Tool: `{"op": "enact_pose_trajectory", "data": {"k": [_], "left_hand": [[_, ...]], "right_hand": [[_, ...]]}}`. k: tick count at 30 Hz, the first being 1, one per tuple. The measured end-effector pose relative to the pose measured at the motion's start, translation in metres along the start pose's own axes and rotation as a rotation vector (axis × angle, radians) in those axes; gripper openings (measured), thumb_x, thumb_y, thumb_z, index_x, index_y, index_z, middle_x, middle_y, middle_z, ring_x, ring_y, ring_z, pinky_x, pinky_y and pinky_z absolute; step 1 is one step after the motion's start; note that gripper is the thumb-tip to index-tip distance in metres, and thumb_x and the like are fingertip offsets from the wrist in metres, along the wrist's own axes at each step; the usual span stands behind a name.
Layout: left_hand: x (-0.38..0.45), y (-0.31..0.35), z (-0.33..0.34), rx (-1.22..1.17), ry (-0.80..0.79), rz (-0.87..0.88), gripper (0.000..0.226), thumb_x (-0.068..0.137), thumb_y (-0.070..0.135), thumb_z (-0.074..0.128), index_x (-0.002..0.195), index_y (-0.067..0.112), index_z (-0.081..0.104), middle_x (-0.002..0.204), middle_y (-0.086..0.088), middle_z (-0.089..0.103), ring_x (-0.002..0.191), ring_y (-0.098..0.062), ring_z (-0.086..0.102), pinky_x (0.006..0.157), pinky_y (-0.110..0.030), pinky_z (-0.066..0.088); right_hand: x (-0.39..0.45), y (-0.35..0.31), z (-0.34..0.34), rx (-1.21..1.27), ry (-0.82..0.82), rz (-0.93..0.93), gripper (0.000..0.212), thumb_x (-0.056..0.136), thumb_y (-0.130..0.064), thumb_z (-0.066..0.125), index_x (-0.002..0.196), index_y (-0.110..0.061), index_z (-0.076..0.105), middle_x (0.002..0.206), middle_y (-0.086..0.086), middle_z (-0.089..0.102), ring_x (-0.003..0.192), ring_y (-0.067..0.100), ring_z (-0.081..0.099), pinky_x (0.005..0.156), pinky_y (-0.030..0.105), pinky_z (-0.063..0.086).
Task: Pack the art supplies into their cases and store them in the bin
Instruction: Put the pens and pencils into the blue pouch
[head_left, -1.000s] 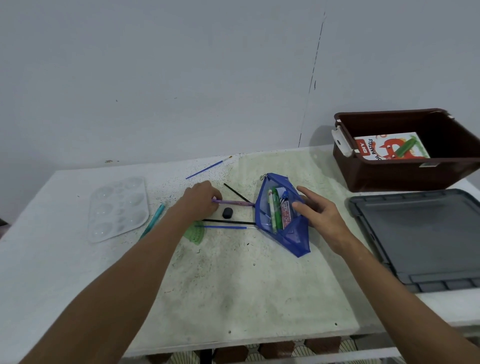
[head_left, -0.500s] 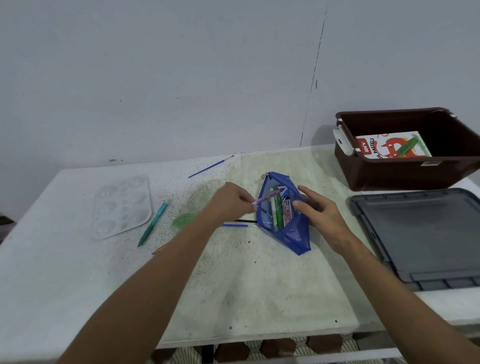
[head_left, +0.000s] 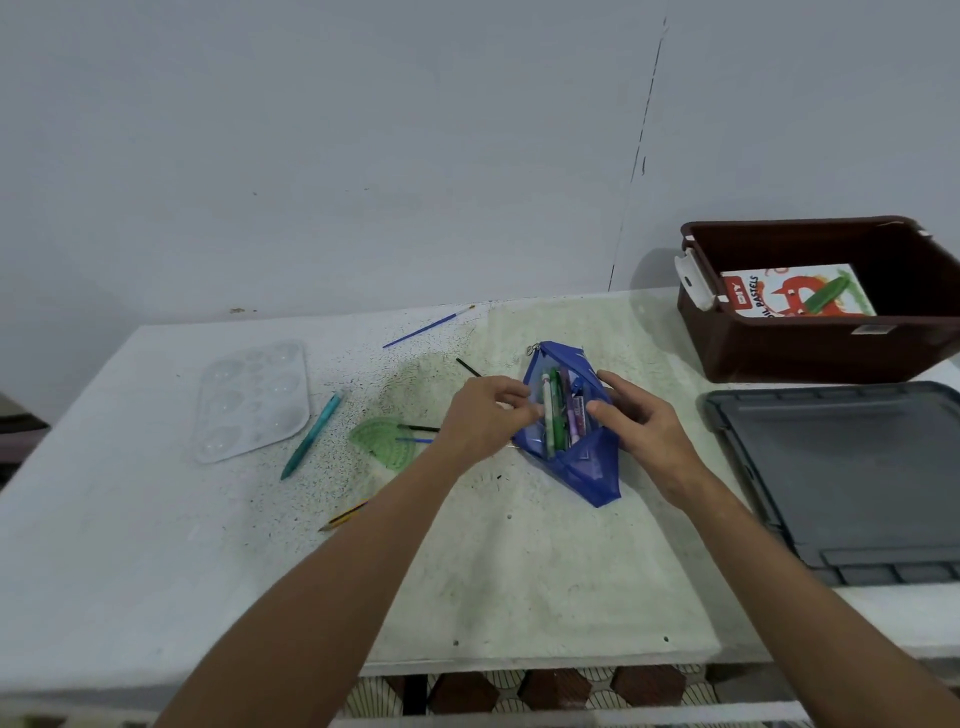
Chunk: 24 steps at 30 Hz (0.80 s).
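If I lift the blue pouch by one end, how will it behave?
The pouch looks like soft mesh with creased, sagging sides, so it would probably flop rather than stay stiff. Its mouth is open with pens standing loose inside, so tilting it may spill them. It seems light for its size.

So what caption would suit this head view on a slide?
Both hands, left hand and right hand, hold open a blue mesh pencil pouch with pens inside on a speckled table.

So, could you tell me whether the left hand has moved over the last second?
Yes. The left hand has travelled right, from near the green protractor to the left edge of the blue pencil case.
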<state>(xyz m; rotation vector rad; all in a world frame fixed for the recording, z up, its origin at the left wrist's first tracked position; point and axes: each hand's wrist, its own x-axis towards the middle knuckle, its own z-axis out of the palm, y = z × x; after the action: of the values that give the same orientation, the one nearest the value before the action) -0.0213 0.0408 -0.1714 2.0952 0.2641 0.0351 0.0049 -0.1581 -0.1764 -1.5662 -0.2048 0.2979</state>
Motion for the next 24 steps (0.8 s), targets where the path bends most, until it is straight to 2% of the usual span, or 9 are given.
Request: {"op": "enact_pose_trajectory", "data": {"k": [3, 5, 8, 10, 12, 15, 19, 21, 24], "left_hand": [[-0.005, -0.018, -0.029, 0.177, 0.068, 0.001, 0.028, 0.082, 0.032, 0.072, 0.108, 0.02, 0.069, 0.097, 0.01, 0.069, 0.081, -0.006, 0.064, 0.078, -0.026, 0.051], [-0.009, -0.031, -0.055, 0.351, 0.077, -0.02, 0.03, 0.085, 0.027, 0.069, 0.114, 0.022, 0.066, 0.108, 0.008, 0.064, 0.093, -0.009, 0.061, 0.083, -0.027, 0.047], [-0.011, -0.054, -0.096, 0.593, -0.045, -0.12, 0.057, 0.082, 0.033, 0.073, 0.133, 0.023, 0.052, 0.135, -0.004, 0.047, 0.124, -0.022, 0.046, 0.102, -0.034, 0.039], [-0.013, -0.068, -0.117, 0.713, -0.162, -0.204, 0.083, 0.074, 0.048, 0.077, 0.144, 0.023, 0.039, 0.143, -0.008, 0.036, 0.131, -0.028, 0.038, 0.108, -0.041, 0.036], [-0.014, -0.078, -0.127, 0.814, -0.225, -0.226, 0.095, 0.069, 0.057, 0.077, 0.146, 0.021, 0.034, 0.141, -0.011, 0.034, 0.129, -0.031, 0.037, 0.106, -0.043, 0.038], [-0.014, -0.086, -0.128, 0.846, -0.197, -0.197, 0.091, 0.064, 0.06, 0.078, 0.137, 0.018, 0.043, 0.129, -0.01, 0.04, 0.118, -0.029, 0.043, 0.098, -0.04, 0.044], [-0.012, -0.086, -0.13, 0.752, -0.161, -0.271, 0.092, 0.056, 0.057, 0.085, 0.129, 0.016, 0.046, 0.122, -0.007, 0.044, 0.11, -0.024, 0.047, 0.093, -0.038, 0.047], [-0.012, -0.086, -0.132, 0.653, -0.133, -0.281, 0.079, 0.059, 0.046, 0.087, 0.121, 0.016, 0.048, 0.114, -0.003, 0.048, 0.103, -0.021, 0.05, 0.085, -0.033, 0.047], [-0.01, -0.084, -0.14, 0.548, -0.033, -0.23, 0.045, 0.071, 0.025, 0.084, 0.107, 0.013, 0.059, 0.104, -0.003, 0.062, 0.093, -0.02, 0.058, 0.077, -0.027, 0.045]], "right_hand": [[0.001, -0.001, 0.0, 0.003, -0.007, 0.015, 0.042, 0.089, -0.02, 0.064, 0.128, -0.029, 0.053, 0.112, -0.015, 0.062, 0.097, 0.0, 0.062, 0.065, 0.016, 0.054], [0.002, -0.002, 0.001, -0.005, -0.015, 0.022, 0.042, 0.089, -0.02, 0.063, 0.128, -0.03, 0.052, 0.111, -0.016, 0.061, 0.097, 0.0, 0.061, 0.064, 0.015, 0.054], [0.003, -0.003, 0.003, -0.011, -0.024, 0.019, 0.042, 0.09, -0.02, 0.063, 0.128, -0.031, 0.052, 0.111, -0.015, 0.061, 0.094, -0.001, 0.061, 0.062, 0.016, 0.053], [0.004, -0.002, 0.005, -0.014, -0.024, 0.024, 0.042, 0.09, -0.02, 0.063, 0.128, -0.031, 0.052, 0.111, -0.014, 0.061, 0.094, 0.0, 0.062, 0.063, 0.016, 0.054], [0.004, -0.003, 0.005, -0.017, -0.023, 0.027, 0.041, 0.089, -0.021, 0.063, 0.127, -0.032, 0.052, 0.11, -0.015, 0.061, 0.095, 0.002, 0.062, 0.063, 0.017, 0.055], [0.003, -0.004, 0.007, -0.025, -0.022, 0.028, 0.04, 0.09, -0.02, 0.062, 0.126, -0.035, 0.051, 0.106, -0.017, 0.06, 0.089, -0.001, 0.062, 0.059, 0.015, 0.053], [0.002, -0.005, 0.007, -0.029, -0.02, 0.024, 0.035, 0.091, -0.019, 0.061, 0.12, -0.036, 0.052, 0.102, -0.018, 0.061, 0.083, -0.005, 0.064, 0.059, 0.016, 0.054], [0.001, -0.005, 0.007, -0.02, -0.017, 0.015, 0.033, 0.09, -0.018, 0.062, 0.117, -0.037, 0.055, 0.101, -0.017, 0.064, 0.084, -0.005, 0.065, 0.063, 0.018, 0.056], [0.0, -0.005, 0.007, -0.015, -0.01, 0.01, 0.032, 0.09, -0.018, 0.062, 0.114, -0.039, 0.056, 0.099, -0.017, 0.065, 0.083, -0.007, 0.065, 0.064, 0.018, 0.056]]}}
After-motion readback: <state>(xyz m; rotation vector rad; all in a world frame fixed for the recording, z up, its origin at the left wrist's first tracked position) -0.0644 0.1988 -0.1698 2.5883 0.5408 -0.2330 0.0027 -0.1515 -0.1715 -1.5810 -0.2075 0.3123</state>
